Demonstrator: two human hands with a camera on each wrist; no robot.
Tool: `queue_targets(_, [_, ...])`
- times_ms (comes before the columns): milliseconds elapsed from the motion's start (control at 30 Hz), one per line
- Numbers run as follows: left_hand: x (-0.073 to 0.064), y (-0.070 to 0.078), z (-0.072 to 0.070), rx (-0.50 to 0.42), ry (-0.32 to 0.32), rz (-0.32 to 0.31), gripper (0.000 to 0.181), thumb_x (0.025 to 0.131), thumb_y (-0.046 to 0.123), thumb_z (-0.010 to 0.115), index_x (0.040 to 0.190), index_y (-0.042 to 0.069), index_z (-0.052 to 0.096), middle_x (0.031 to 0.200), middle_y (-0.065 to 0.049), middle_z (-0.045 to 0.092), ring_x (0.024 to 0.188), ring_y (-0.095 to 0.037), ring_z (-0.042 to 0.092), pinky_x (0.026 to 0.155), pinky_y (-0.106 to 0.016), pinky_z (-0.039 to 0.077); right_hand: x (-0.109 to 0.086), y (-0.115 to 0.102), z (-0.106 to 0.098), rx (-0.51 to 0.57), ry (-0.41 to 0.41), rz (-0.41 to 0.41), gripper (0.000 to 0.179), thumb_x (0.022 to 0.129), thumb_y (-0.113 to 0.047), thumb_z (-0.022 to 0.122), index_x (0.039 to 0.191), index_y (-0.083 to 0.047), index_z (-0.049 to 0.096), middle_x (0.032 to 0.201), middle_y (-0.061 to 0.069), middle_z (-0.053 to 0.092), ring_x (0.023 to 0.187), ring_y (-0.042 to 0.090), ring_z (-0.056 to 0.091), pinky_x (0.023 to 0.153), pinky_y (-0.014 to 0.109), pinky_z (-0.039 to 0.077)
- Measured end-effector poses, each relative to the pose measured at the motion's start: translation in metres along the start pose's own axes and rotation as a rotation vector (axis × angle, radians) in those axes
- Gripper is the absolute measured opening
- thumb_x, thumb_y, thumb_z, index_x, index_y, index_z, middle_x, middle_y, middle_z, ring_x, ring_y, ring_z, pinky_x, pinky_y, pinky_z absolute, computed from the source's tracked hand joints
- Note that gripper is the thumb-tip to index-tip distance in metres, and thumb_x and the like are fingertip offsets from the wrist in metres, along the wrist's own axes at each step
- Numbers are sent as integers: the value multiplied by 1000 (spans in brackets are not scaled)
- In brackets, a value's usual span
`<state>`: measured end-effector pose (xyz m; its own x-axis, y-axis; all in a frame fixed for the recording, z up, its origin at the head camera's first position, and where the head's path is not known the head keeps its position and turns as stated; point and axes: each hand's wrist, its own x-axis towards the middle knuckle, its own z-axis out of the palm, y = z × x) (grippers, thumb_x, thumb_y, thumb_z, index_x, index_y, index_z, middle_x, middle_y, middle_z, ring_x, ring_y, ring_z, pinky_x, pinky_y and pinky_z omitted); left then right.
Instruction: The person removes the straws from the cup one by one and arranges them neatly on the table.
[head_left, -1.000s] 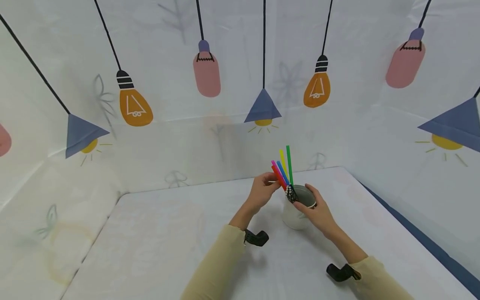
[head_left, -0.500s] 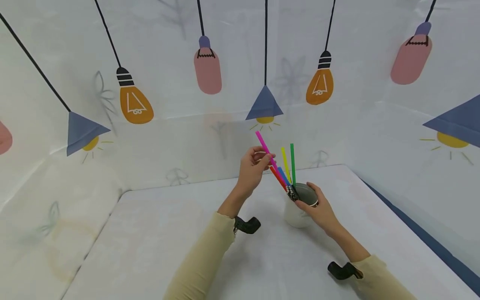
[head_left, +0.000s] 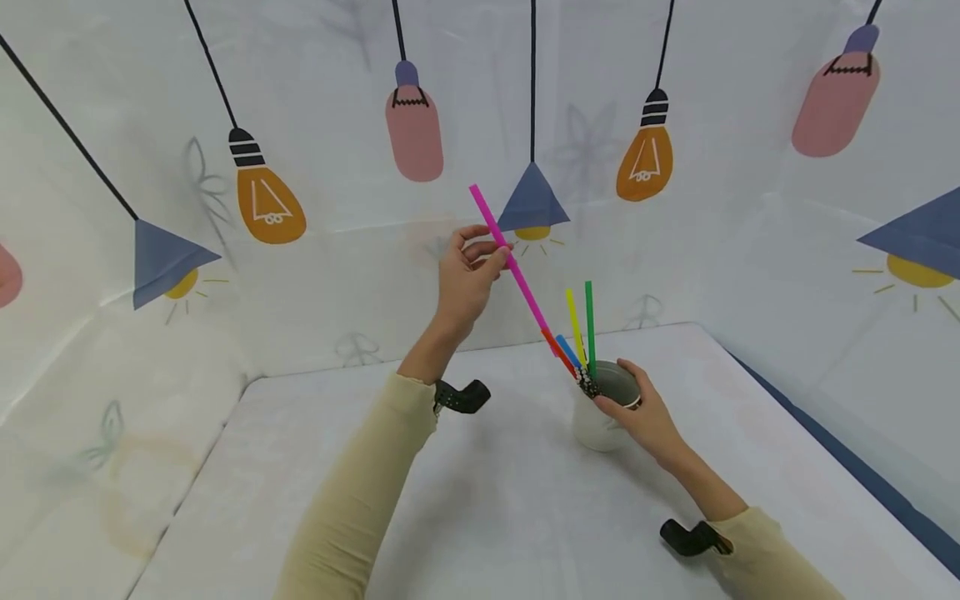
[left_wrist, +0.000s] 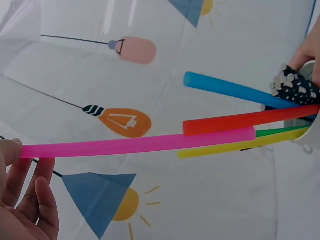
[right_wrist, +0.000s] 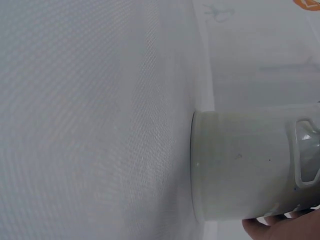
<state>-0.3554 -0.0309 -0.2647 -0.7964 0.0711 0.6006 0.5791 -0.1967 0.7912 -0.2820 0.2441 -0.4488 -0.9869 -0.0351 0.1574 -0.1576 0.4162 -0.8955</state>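
Observation:
My left hand (head_left: 467,283) pinches a bright pink drinking straw (head_left: 527,292) near its upper part, thumb against fingertips. The left wrist view shows the straw's far end lying alongside the red straw (left_wrist: 240,121), short of the container. My right hand (head_left: 654,423) grips the rim of a whitish, cylindrical container (head_left: 596,427) that stands on the table. Blue (left_wrist: 225,88), yellow (left_wrist: 225,147) and green (head_left: 590,321) straws stick up out of it. A bundle of thin black sticks with white spots (left_wrist: 295,87) leans at the rim beside my right thumb.
A white-covered table (head_left: 360,467) spreads under both arms, its back edge against a white curtain (head_left: 315,317) printed with lamps and bulbs. A blue strip (head_left: 825,442) runs along the table's right side. Black camera mounts (head_left: 461,397) sit at both wrists.
My left hand has risen up and to the left, drawing the pink straw out from among the others. My right hand stays on the container's rim.

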Motion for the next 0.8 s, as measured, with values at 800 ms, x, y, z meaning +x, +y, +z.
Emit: queue_targets(800, [9, -43, -31, 176, -45, -248, 23, 92, 10, 68, 114, 4, 69, 101, -11, 68, 83, -21, 68, 76, -29, 54, 1, -2, -1, -18, -8, -3, 85, 91, -39, 69, 154, -14, 17, 146, 22, 30, 126, 40, 37, 87, 51, 46])
